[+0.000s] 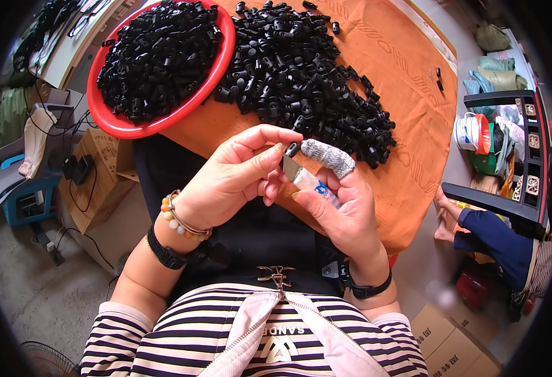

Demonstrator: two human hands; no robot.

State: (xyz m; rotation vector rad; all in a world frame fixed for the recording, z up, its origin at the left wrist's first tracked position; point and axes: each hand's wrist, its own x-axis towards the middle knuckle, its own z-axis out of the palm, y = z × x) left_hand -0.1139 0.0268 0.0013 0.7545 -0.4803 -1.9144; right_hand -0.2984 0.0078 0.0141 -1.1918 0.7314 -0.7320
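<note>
My left hand (235, 173) pinches a small black plastic part, like a cord lock (292, 149), between thumb and index finger. In my right hand (356, 217) is a short flat metal blade with a wrapped white handle (310, 183) marked in blue. The blade's end meets the black part, or lies right beside it; I cannot tell which. A grey knitted finger cover (329, 156) sleeves my right index finger. Just beyond my hands, a heap of similar black parts (288, 69) spreads over the orange tablecloth (414, 132).
A red basin (230, 50) piled with black parts stands at the far left of the table. Cardboard boxes (103, 179) and a grey-and-blue stool (21, 163) are on the left. At right are a black rack (527, 144) and a person's dark blue trousers (499, 235).
</note>
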